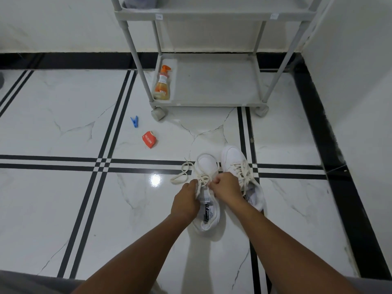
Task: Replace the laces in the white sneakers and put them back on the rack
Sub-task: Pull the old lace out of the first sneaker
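Two white sneakers stand side by side on the tiled floor, toes pointing away from me. My left hand (186,200) grips the left side of the left sneaker (206,164) at its lace area. My right hand (226,187) pinches the cream lace (183,172) over that shoe's tongue. A loose loop of this lace trails on the floor to the shoe's left. The right sneaker (233,154) is laced with a cream lace and stands untouched beside my right hand. The grey wheeled rack (212,102) stands beyond the shoes.
An orange spray bottle (163,84) stands on the rack's bottom shelf at its left end. A blue clothes peg (134,121) and a crushed red paper cup (149,139) lie on the floor to the left. A white wall runs along the right.
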A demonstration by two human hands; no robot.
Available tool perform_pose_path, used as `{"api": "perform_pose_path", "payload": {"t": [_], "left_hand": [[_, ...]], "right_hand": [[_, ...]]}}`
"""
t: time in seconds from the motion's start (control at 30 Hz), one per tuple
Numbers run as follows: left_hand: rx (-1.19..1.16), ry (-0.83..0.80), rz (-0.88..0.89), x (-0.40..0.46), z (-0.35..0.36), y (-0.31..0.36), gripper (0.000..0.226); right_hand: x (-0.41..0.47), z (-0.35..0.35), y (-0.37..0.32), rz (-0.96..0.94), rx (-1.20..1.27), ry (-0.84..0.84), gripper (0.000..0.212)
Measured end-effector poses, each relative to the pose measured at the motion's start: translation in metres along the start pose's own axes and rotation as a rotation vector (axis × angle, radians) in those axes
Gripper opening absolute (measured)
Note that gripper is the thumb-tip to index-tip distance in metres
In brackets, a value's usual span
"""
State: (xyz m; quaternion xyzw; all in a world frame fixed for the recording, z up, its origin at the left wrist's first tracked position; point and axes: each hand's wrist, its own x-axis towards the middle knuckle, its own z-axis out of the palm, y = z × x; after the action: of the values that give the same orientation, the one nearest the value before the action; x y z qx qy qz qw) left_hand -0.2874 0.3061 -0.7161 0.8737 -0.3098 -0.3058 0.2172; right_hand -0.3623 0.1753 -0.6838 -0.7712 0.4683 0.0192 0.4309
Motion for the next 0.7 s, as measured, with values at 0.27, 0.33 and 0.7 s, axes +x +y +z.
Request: {"api": "perform_pose_path", "payload": {"t": [0.27, 0.33, 0.7], "left_hand": [[-0.014, 0.052, 0.008, 0.003, 0.002, -0.005, 0.036], [-0.032, 0.073, 0.007, 0.000, 0.000, -0.010, 0.035], [-0.167, -0.020, -0.036, 0.013, -0.023, -0.024, 0.028]], "right_hand": [[0.014, -0.017, -0.018, 0.035, 0.077, -0.036, 0.064], [0.000, 0.004, -0.010, -0.078, -0.150, -0.183, 0.059], [-0.009, 0.009, 0.006, -0.121, -0.070, 0.006, 0.015]]}}
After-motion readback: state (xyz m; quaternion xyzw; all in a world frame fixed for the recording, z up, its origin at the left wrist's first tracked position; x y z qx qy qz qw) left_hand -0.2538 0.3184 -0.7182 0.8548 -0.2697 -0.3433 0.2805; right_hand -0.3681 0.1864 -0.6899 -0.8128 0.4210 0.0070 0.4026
